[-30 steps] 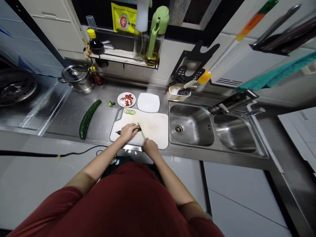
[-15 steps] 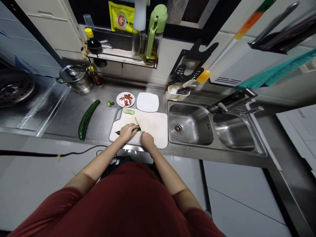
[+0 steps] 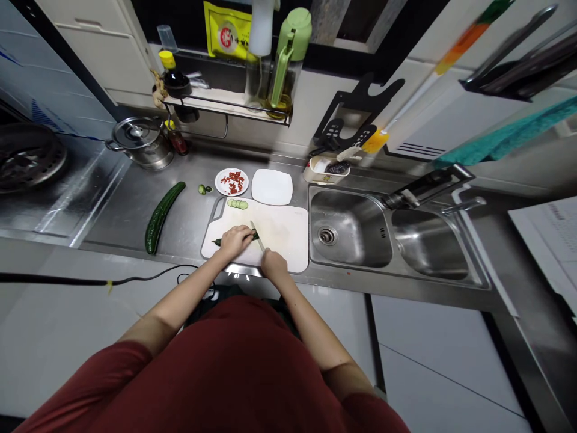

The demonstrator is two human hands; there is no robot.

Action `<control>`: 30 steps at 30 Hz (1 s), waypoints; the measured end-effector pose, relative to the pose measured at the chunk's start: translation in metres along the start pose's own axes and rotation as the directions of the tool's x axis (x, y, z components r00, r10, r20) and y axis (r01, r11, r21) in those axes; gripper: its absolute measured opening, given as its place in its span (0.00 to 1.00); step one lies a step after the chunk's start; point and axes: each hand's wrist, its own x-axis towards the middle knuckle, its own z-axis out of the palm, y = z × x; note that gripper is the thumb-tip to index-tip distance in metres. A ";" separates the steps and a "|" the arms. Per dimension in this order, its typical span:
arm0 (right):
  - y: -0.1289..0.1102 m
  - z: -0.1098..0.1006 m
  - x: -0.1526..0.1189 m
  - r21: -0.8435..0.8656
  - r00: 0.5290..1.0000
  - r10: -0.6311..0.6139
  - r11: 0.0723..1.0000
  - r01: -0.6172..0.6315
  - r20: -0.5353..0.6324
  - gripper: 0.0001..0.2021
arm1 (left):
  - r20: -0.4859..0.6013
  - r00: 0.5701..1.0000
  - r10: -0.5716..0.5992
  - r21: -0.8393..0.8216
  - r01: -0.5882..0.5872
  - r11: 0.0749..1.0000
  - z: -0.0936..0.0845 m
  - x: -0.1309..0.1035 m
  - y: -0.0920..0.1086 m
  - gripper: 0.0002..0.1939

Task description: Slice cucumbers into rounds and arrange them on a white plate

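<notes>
My left hand [image 3: 235,242] is closed over a slim dark green vegetable [image 3: 217,242] that looks like a green chili pepper, pressing it on the white cutting board [image 3: 283,240]. Its pointed end sticks out to the left, and most of it is hidden under the fingers. My right hand [image 3: 273,263] grips the handle of a knife [image 3: 259,237]. The blade slants up and left across the vegetable's right end, just beside my left fingertips. Several cucumber slices [image 3: 237,204] lie in a row at the board's back left.
A whole cucumber [image 3: 163,218] lies left of the board, with small cucumber pieces [image 3: 202,189] nearby. Behind stand a plate of chopped red bits [image 3: 231,181] and a white square plate [image 3: 271,187]. A double sink [image 3: 349,225] adjoins the right; a lidded pot [image 3: 144,144] stands back left.
My right hand and the knife have shifted slightly right and down, with the blade drawn back toward me. My left hand still holds the vegetable in place. The whole view has shifted slightly.
</notes>
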 end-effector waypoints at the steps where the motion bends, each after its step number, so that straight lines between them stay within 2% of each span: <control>1: 0.002 0.002 -0.004 -0.003 1.000 0.009 1.000 -0.009 0.005 0.12 | 0.004 1.000 -0.004 0.000 0.004 1.000 0.000 0.000 0.000 0.14; 7: 0.007 0.006 -0.011 -0.002 1.000 0.013 1.000 -0.012 0.025 0.11 | -0.002 1.000 -0.010 0.001 0.010 1.000 0.000 0.000 0.001 0.13; 22: -0.016 -0.017 0.027 0.031 1.000 -0.016 0.999 0.016 0.014 0.14 | -0.004 1.000 0.002 0.011 -0.002 1.000 -0.001 0.001 0.000 0.14; 26: -0.015 -0.015 0.024 0.029 1.000 -0.014 0.999 0.015 -0.015 0.13 | 0.001 1.000 -0.004 0.003 0.004 1.000 -0.002 0.000 0.002 0.14; 30: -0.011 -0.012 0.015 0.014 1.000 -0.001 1.000 0.001 0.003 0.12 | 0.019 0.999 -0.029 0.001 0.029 1.000 -0.004 0.001 0.003 0.14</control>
